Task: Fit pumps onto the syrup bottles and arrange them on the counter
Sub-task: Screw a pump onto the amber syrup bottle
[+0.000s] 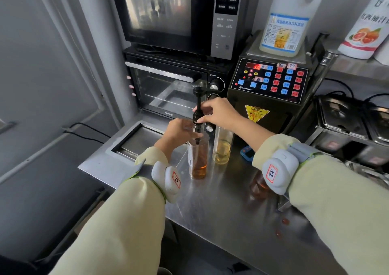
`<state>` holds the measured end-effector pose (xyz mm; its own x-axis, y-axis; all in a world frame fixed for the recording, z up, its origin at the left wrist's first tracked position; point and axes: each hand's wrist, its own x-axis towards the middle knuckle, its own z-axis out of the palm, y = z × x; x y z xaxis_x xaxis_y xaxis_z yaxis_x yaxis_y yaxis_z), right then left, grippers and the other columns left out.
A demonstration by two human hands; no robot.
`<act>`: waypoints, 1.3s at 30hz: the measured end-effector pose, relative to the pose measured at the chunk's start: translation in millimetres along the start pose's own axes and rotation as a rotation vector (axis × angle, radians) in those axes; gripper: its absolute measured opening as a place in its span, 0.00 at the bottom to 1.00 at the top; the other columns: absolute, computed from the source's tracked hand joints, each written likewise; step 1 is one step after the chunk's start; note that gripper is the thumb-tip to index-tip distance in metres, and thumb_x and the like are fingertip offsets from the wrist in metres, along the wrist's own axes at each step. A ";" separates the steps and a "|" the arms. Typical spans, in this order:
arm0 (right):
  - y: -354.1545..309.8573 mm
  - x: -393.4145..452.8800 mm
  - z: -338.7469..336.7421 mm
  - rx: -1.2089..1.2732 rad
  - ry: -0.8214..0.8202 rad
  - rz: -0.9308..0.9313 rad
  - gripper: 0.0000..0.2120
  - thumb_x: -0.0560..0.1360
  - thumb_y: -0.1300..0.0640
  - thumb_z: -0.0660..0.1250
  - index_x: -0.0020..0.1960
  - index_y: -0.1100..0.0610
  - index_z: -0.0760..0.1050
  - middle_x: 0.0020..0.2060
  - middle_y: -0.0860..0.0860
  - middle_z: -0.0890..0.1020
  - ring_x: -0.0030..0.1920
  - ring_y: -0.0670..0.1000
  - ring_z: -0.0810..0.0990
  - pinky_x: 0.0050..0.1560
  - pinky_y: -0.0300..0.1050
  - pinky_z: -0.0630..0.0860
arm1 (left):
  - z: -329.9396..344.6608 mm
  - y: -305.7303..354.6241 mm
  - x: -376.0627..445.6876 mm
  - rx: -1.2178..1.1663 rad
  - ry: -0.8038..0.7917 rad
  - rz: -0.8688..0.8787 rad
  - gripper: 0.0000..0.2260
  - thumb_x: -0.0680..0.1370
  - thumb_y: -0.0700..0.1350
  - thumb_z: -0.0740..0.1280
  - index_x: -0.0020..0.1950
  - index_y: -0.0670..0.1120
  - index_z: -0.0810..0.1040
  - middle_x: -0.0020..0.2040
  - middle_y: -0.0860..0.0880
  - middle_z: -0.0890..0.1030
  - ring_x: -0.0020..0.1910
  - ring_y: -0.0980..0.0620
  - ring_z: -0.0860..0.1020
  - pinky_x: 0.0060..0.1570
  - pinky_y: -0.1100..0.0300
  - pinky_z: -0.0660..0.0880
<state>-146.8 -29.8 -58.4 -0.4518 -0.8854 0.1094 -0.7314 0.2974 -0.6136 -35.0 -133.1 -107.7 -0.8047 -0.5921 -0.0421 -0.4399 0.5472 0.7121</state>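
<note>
A clear bottle of amber syrup [199, 163] stands upright on the steel counter [221, 207]. My left hand [179, 130] grips its upper body just under the neck. A black pump [198, 104] sits in the bottle's mouth, its tube reaching down into the syrup. My right hand [219, 112] pinches the pump's collar at the neck. Right beside it stands a second clear bottle with pale yellow syrup [222, 148]; its top is hidden behind my right hand. A third bottle with reddish syrup [258, 185] is partly hidden under my right wrist.
A toaster oven [168, 87] with a microwave [179, 15] on top stands behind the bottles. A syrup dispenser machine [271, 85] carries a large white jug [288, 22]. A blue gadget [247, 153] lies by the yellow bottle. A recessed hatch [139, 140] lies at left.
</note>
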 end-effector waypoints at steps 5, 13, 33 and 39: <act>-4.9 -2.9 9.0 -0.048 0.117 0.035 0.18 0.65 0.51 0.77 0.50 0.58 0.79 0.44 0.51 0.82 0.44 0.49 0.77 0.48 0.44 0.76 | -1.8 -0.5 -0.4 -0.012 -0.005 0.000 0.15 0.70 0.50 0.74 0.50 0.41 0.81 0.42 0.47 0.78 0.43 0.52 0.73 0.32 0.69 0.66; 4.0 -10.5 31.1 0.037 0.269 0.090 0.19 0.66 0.44 0.74 0.49 0.53 0.75 0.48 0.51 0.80 0.47 0.48 0.77 0.41 0.33 0.67 | -0.1 -1.0 -4.0 -0.062 0.009 -0.009 0.20 0.69 0.50 0.74 0.57 0.43 0.80 0.49 0.48 0.80 0.47 0.55 0.74 0.43 0.63 0.69; -9.1 -12.6 11.3 -0.011 0.117 0.137 0.22 0.68 0.52 0.74 0.60 0.56 0.78 0.57 0.54 0.81 0.60 0.53 0.77 0.59 0.43 0.69 | -2.4 -2.1 -1.9 -0.051 -0.016 -0.009 0.16 0.69 0.50 0.75 0.53 0.44 0.82 0.44 0.49 0.80 0.45 0.53 0.76 0.33 0.69 0.66; -5.5 -3.2 6.8 0.053 -0.029 0.058 0.15 0.69 0.58 0.73 0.55 0.49 0.80 0.53 0.50 0.84 0.56 0.50 0.80 0.61 0.45 0.72 | -1.5 -7.8 -0.9 -0.049 -0.029 -0.017 0.16 0.69 0.50 0.75 0.52 0.43 0.82 0.44 0.47 0.81 0.44 0.52 0.77 0.34 0.68 0.70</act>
<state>-137.9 -31.0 -60.7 -0.4772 -0.8773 0.0503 -0.6759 0.3299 -0.6591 -30.2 -137.7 -112.1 -0.8089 -0.5833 -0.0737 -0.4338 0.5075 0.7445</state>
